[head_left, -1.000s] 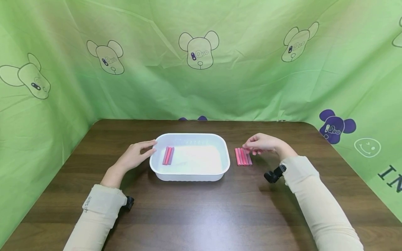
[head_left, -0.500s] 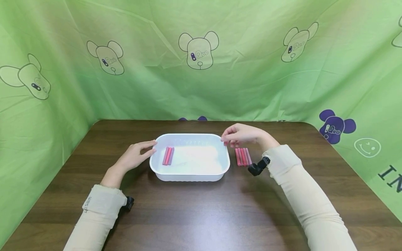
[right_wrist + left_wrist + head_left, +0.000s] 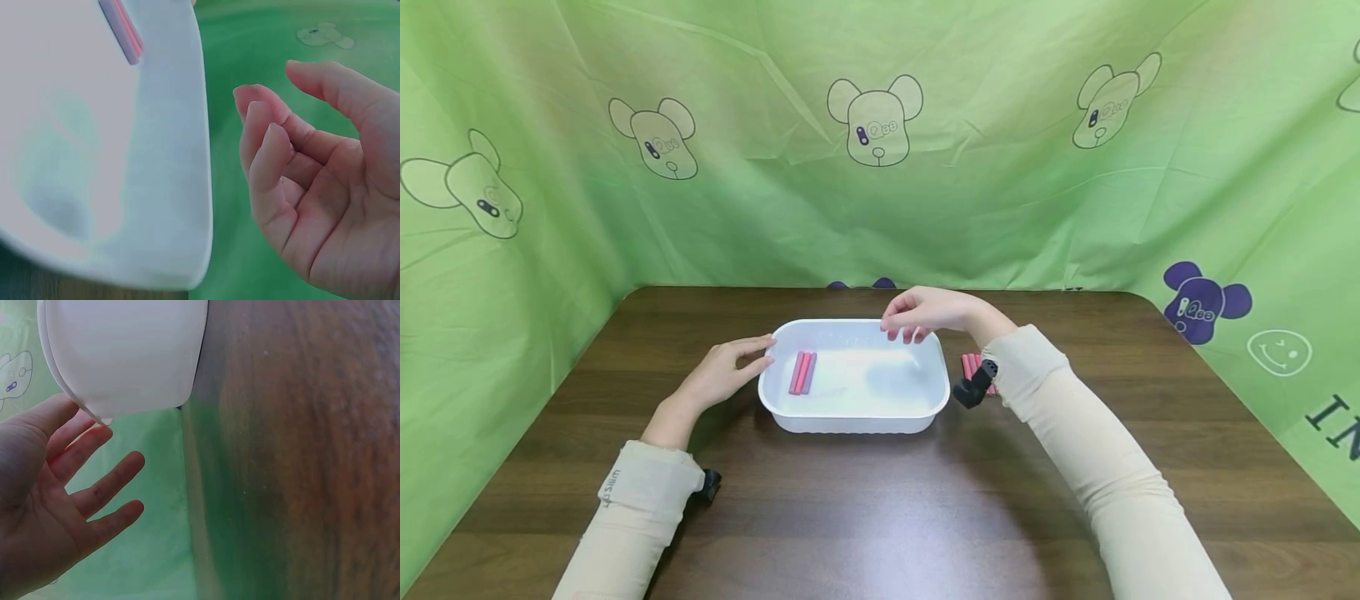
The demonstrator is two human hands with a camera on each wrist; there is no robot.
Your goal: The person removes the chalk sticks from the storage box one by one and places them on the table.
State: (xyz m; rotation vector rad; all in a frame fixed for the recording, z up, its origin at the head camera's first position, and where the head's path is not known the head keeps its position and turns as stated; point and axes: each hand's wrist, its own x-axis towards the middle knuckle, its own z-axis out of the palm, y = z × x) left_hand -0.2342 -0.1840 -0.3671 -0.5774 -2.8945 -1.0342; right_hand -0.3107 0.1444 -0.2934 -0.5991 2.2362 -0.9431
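Note:
A white plastic tray [image 3: 861,425] stands on the table. Inside, near its left end, lie three pink and purple chalk-like sticks [image 3: 802,372] side by side. My left hand [image 3: 718,372] touches the tray's left rim with thumb and fingertips, the fingers fairly straight in the left wrist view. Above the tray's back right rim hovers my right hand [image 3: 928,312]. The right wrist view shows it holding nothing, with fingers loosely bent and thumb apart. Several more pink sticks [image 3: 967,367] lie on the table right of the tray, partly hidden by the right wrist's camera.
The brown wooden table [image 3: 820,517] ends at the back against a green printed curtain [image 3: 760,225], which also runs along both sides. Black cameras sit on the left wrist [image 3: 710,483] and right wrist [image 3: 973,387].
My right hand has moved left, from the sticks on the table to above the tray's right part. The left hand, the tray and the sticks inside it look unmoved.

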